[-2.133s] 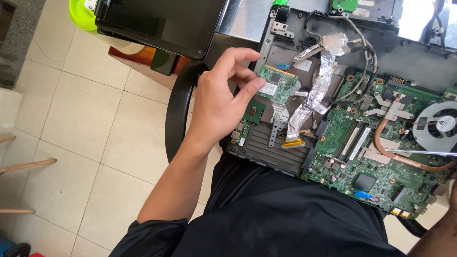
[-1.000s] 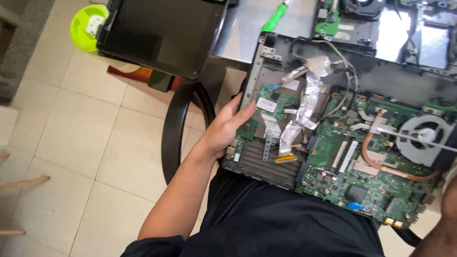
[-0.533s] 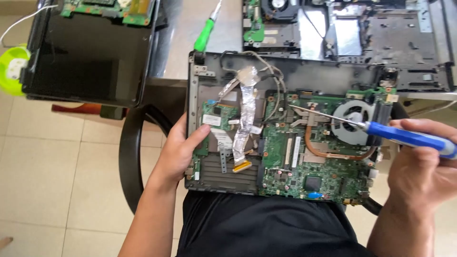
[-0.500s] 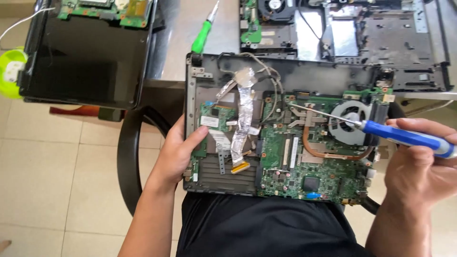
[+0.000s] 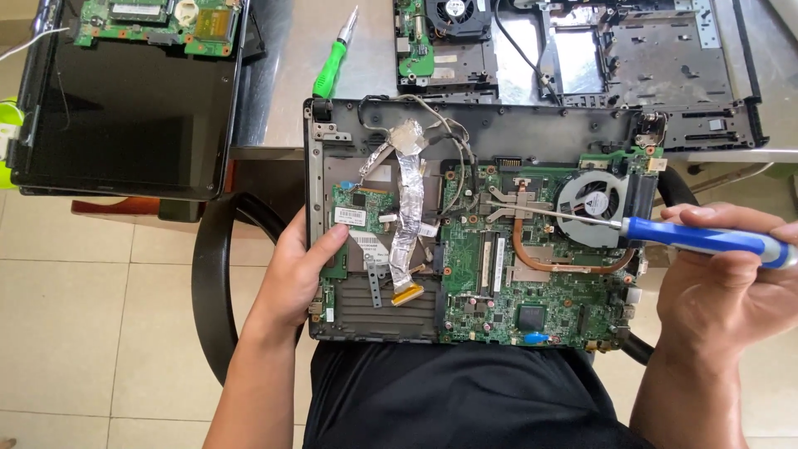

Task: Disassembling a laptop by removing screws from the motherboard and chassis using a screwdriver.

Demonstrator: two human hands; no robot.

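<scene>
1. Head view, looking down: an opened laptop base with its green motherboard exposed (image 5: 478,249) lies across the person's lap, its far edge touching a grey metal table (image 5: 283,83).
2. Right hand (image 5: 731,287) is closed around the blue-and-white handle of a long slim screwdriver (image 5: 706,239). The tool's long axis runs nearly level, from the hand leftward, with the steel shaft reaching across the round black cooling fan (image 5: 592,204) just left of the hand.
3. Its tip sits over the metal bracket where the curved copper heat pipe (image 5: 532,258) starts, further left of the fan; whether it is seated in a screw I cannot tell.
4. Left hand (image 5: 295,274) grips the left rim of the base, fingers curled under the edge and thumb pressed on top, beside a small green card with a white label (image 5: 359,214).
5. Just right of that thumb, a crumpled strip of silver foil tape (image 5: 406,208) runs away from the person along the board.
6. The right hand is the nearer one to the heat pipe bracket; the left hand is well apart from it, on the opposite rim.
7. Beyond the left hand on the table lie a green-handled screwdriver (image 5: 332,62), a black glossy laptop lid (image 5: 125,108) with another green circuit board (image 5: 158,23) on it, and beyond the right hand a second stripped black laptop chassis (image 5: 632,66).
</scene>
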